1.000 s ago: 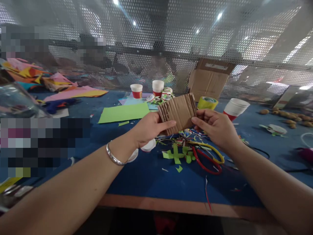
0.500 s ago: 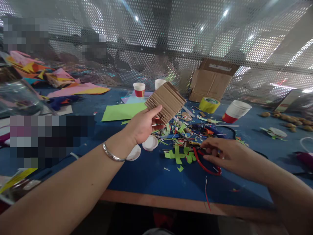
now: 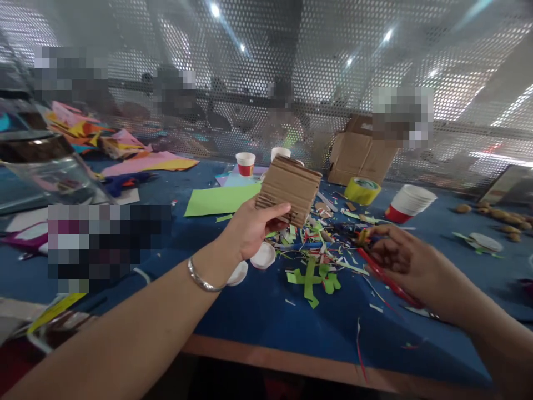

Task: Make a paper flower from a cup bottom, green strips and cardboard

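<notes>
A square of corrugated cardboard (image 3: 289, 189) is pinched between the thumb and fingers of my left hand (image 3: 260, 225), raised above the table with its ribbed face toward me. My right hand (image 3: 402, 258) grips red-handled scissors (image 3: 385, 278) at the right of the scrap pile; their blades are hard to make out among the clutter. Between my hands lie paper scraps (image 3: 318, 236) and green paper strips (image 3: 308, 280). Under my left wrist are white paper discs (image 3: 263, 255), one partly covered.
Green paper (image 3: 220, 200), paper cups (image 3: 245, 165), yellow tape (image 3: 362, 190) and a stack of cups (image 3: 412, 203) stand or lie farther back. A cardboard box (image 3: 362, 153) leans against the perforated screen. A clear jar (image 3: 54, 172) is at left, walnut-like brown pieces (image 3: 499, 214) at right.
My right hand has closed around the red-handled scissors and lifted them, shifting them to the right. My left hand still holds the cardboard, now turned slightly. The view has shifted a little.
</notes>
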Action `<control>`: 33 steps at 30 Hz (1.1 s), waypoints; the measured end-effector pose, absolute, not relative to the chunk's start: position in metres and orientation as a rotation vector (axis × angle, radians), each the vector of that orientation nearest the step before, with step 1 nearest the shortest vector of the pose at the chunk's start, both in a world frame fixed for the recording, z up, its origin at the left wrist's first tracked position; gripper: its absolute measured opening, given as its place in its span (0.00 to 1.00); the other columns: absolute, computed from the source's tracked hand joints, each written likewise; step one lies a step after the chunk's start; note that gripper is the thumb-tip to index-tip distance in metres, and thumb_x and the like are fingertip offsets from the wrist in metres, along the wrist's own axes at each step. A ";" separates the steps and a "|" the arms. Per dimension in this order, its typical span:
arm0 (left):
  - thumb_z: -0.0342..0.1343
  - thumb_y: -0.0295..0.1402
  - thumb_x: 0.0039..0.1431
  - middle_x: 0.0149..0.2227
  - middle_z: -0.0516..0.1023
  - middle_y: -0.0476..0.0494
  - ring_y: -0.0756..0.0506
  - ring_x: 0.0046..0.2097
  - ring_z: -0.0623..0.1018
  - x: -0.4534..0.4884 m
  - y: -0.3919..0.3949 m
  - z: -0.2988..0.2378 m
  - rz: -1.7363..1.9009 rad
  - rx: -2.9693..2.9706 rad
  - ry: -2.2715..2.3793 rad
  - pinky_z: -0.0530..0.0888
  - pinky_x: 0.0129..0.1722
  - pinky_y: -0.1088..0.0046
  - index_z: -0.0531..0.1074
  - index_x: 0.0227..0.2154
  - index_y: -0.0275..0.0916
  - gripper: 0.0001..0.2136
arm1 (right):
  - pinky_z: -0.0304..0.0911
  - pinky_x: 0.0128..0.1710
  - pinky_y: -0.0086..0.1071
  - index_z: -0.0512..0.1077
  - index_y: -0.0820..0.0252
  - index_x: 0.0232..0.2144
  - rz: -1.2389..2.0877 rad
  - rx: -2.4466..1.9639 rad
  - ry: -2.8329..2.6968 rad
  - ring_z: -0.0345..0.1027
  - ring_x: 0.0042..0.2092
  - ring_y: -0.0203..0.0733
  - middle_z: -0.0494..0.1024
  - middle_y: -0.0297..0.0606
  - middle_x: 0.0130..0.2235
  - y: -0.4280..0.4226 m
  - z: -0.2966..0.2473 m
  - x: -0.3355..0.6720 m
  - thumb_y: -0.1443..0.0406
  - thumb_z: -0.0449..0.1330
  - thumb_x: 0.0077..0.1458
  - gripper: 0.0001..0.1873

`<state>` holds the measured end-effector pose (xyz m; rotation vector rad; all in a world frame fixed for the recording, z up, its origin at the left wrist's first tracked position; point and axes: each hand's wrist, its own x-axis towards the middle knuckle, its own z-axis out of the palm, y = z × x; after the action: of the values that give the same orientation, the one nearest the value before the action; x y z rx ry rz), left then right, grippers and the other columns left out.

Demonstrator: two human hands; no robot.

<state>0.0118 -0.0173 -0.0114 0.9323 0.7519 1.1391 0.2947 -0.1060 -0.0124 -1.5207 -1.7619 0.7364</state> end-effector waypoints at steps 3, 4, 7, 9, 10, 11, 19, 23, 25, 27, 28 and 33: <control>0.69 0.24 0.50 0.39 0.81 0.46 0.48 0.38 0.79 0.017 -0.022 -0.010 1.098 0.888 0.693 0.76 0.37 0.70 0.75 0.38 0.37 0.13 | 0.67 0.25 0.31 0.69 0.54 0.46 0.786 -1.444 -1.581 0.73 0.30 0.40 0.79 0.34 0.31 -0.101 -0.004 0.276 0.53 0.71 0.49 0.26; 0.68 0.23 0.51 0.39 0.82 0.46 0.48 0.38 0.79 0.019 -0.024 -0.010 1.083 0.873 0.679 0.77 0.38 0.70 0.75 0.38 0.37 0.12 | 0.64 0.21 0.29 0.69 0.54 0.43 0.819 -1.438 -1.536 0.70 0.26 0.38 0.77 0.32 0.27 -0.099 -0.001 0.267 0.54 0.71 0.50 0.23; 0.66 0.25 0.54 0.40 0.83 0.45 0.46 0.41 0.80 0.025 -0.029 -0.008 1.044 0.837 0.628 0.78 0.43 0.65 0.76 0.40 0.38 0.10 | 0.60 0.18 0.28 0.69 0.55 0.40 0.846 -1.344 -1.417 0.64 0.22 0.34 0.74 0.29 0.24 -0.089 0.001 0.242 0.54 0.70 0.51 0.21; 0.65 0.26 0.55 0.40 0.83 0.43 0.45 0.41 0.81 0.028 -0.031 -0.009 1.017 0.823 0.620 0.78 0.45 0.63 0.77 0.39 0.37 0.08 | 0.61 0.19 0.28 0.69 0.55 0.41 0.827 -1.272 -1.388 0.65 0.23 0.34 0.74 0.29 0.25 -0.080 -0.001 0.230 0.55 0.71 0.50 0.21; 0.65 0.26 0.55 0.40 0.83 0.42 0.45 0.41 0.81 0.028 -0.032 -0.010 0.995 0.828 0.626 0.77 0.45 0.63 0.78 0.38 0.36 0.08 | 0.62 0.20 0.29 0.69 0.55 0.41 0.806 -1.244 -1.385 0.66 0.23 0.34 0.75 0.29 0.26 -0.076 -0.002 0.227 0.56 0.72 0.49 0.22; 0.66 0.26 0.53 0.41 0.83 0.42 0.45 0.41 0.81 0.028 -0.032 -0.011 0.966 0.842 0.634 0.77 0.46 0.64 0.79 0.38 0.36 0.08 | 0.63 0.21 0.29 0.69 0.54 0.42 0.790 -1.226 -1.384 0.66 0.24 0.35 0.75 0.29 0.27 -0.073 -0.004 0.225 0.56 0.73 0.48 0.22; 0.68 0.39 0.54 0.37 0.84 0.40 0.45 0.38 0.79 0.012 -0.022 -0.005 0.825 1.094 0.797 0.73 0.38 0.70 0.82 0.35 0.36 0.11 | 0.72 0.38 0.36 0.71 0.53 0.44 0.813 -1.207 -1.465 0.76 0.37 0.42 0.80 0.32 0.34 -0.063 -0.007 0.236 0.59 0.73 0.48 0.22; 0.69 0.31 0.49 0.32 0.82 0.44 0.49 0.31 0.75 0.007 -0.019 0.003 0.772 1.192 0.796 0.69 0.30 0.74 0.82 0.31 0.37 0.06 | 0.72 0.38 0.36 0.71 0.53 0.45 0.802 -1.209 -1.473 0.76 0.36 0.41 0.81 0.33 0.35 -0.063 -0.007 0.240 0.58 0.73 0.48 0.23; 0.69 0.31 0.50 0.31 0.81 0.45 0.51 0.27 0.70 0.007 -0.019 0.003 0.766 1.242 0.843 0.64 0.25 0.75 0.82 0.32 0.37 0.07 | 0.71 0.36 0.36 0.71 0.53 0.44 0.797 -1.212 -1.465 0.75 0.35 0.41 0.81 0.33 0.35 -0.063 -0.007 0.242 0.56 0.72 0.50 0.22; 0.68 0.34 0.52 0.35 0.82 0.43 0.50 0.29 0.72 0.010 -0.020 0.002 0.807 1.246 0.876 0.64 0.26 0.76 0.81 0.36 0.37 0.10 | 0.70 0.32 0.35 0.71 0.53 0.44 0.810 -1.215 -1.449 0.74 0.33 0.40 0.80 0.33 0.35 -0.065 -0.007 0.242 0.56 0.71 0.51 0.21; 0.67 0.36 0.53 0.38 0.82 0.42 0.49 0.32 0.74 0.011 -0.021 0.000 0.822 1.234 0.876 0.65 0.27 0.75 0.81 0.39 0.38 0.11 | 0.69 0.30 0.34 0.71 0.53 0.44 0.822 -1.213 -1.441 0.73 0.32 0.40 0.80 0.33 0.35 -0.066 -0.007 0.242 0.56 0.71 0.51 0.21; 0.65 0.43 0.57 0.42 0.80 0.43 0.46 0.37 0.76 0.015 -0.023 -0.004 0.892 1.186 0.852 0.69 0.28 0.75 0.77 0.44 0.40 0.15 | 0.64 0.24 0.29 0.71 0.53 0.45 0.855 -1.179 -1.408 0.67 0.27 0.34 0.77 0.31 0.33 -0.068 -0.008 0.244 0.58 0.72 0.50 0.22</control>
<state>0.0148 -0.0234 -0.0036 1.1860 0.8524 0.8918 0.2436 -0.0685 -0.0078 -1.1790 -1.4076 0.8548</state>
